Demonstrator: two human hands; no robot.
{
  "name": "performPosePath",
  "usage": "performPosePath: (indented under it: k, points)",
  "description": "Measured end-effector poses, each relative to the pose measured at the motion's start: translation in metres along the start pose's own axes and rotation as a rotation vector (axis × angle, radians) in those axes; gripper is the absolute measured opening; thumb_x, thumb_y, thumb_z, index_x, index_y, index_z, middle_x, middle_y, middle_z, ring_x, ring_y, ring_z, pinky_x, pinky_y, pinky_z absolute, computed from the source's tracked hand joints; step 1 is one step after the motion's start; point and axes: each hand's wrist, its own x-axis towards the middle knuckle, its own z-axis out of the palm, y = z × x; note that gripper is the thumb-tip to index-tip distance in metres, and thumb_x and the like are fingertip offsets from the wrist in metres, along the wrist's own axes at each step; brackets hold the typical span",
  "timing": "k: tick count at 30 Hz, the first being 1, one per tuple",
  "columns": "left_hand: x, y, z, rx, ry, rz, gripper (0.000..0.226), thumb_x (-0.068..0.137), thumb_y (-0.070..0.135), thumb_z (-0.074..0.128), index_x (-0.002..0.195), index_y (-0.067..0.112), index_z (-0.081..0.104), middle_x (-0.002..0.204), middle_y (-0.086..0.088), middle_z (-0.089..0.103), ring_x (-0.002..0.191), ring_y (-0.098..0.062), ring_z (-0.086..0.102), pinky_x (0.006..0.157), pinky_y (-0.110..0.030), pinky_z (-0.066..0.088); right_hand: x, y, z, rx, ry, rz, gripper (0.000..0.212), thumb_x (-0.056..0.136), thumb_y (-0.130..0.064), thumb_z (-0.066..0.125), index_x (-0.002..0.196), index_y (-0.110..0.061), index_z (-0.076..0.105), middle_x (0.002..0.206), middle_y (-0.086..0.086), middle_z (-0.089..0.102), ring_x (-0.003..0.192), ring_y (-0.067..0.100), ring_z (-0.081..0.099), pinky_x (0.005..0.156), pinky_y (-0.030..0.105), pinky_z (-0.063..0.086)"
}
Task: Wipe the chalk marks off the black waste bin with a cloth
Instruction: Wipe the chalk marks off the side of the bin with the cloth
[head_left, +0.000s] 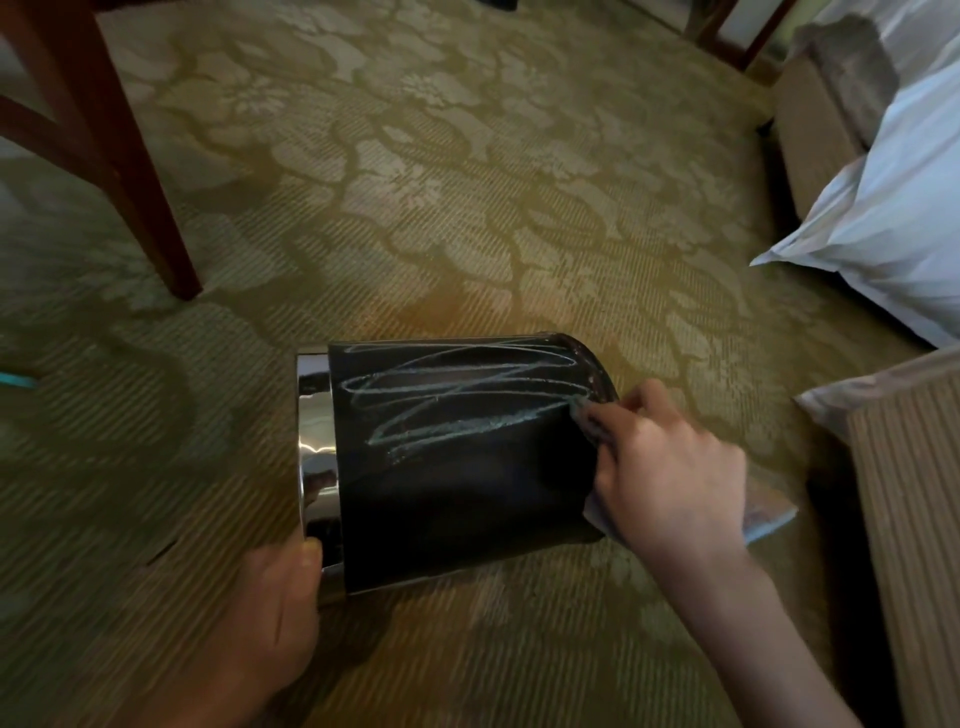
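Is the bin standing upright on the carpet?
No, the bin lies on its side on the carpet, with the left hand holding its rim.

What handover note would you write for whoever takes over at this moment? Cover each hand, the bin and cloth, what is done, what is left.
Left hand: grips the chrome rim of the waste bin, which lies on its side on the carpet.
Right hand: holds the cloth against the bin at the right end of the chalk marks.
Done: little or nothing; the scribble looks whole.
Left: wipe it all off.
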Motion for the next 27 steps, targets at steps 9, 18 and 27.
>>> performPosePath:
  k: [9, 18, 27]
  points:
    - [-0.004, -0.002, -0.004, 0.017, -0.02, 0.105, 0.048, 0.104, 0.037, 0.009, 0.068, 0.024, 0.038, 0.047, 0.005, 0.045, 0.054, -0.013, 0.039, 0.056, -0.006, 0.027, -0.009, -0.044, -0.009, 0.027, -0.053, -0.102, 0.029, 0.078, -0.03, 0.062, 0.107, -0.032, 0.066, 0.101, -0.005, 0.052, 0.079, 0.016, 0.059, 0.051, 0.028, 0.038]
    - [-0.004, 0.004, 0.001, -0.128, 0.08, 0.117, 0.042, 0.105, 0.039, 0.016, 0.07, 0.028, 0.035, 0.044, 0.009, 0.04, 0.057, -0.012, 0.045, 0.052, -0.027, 0.035, -0.03, -0.097, -0.017, 0.05, -0.04, -0.313, 0.03, 0.058, -0.027, 0.075, 0.087, -0.02, 0.069, 0.086, 0.001, 0.057, 0.066, 0.017, 0.056, 0.046, 0.024, 0.027]
    - [-0.003, 0.004, -0.002, -0.165, 0.007, 0.097, 0.047, 0.093, 0.014, 0.03, 0.083, 0.058, 0.039, 0.084, 0.042, 0.055, 0.064, 0.026, 0.045, 0.058, 0.011, 0.027, -0.023, -0.091, -0.019, -0.013, 0.008, -0.172, 0.022, 0.06, -0.018, 0.072, 0.082, -0.017, 0.071, 0.081, 0.003, 0.057, 0.064, 0.02, 0.056, 0.047, 0.024, 0.024]
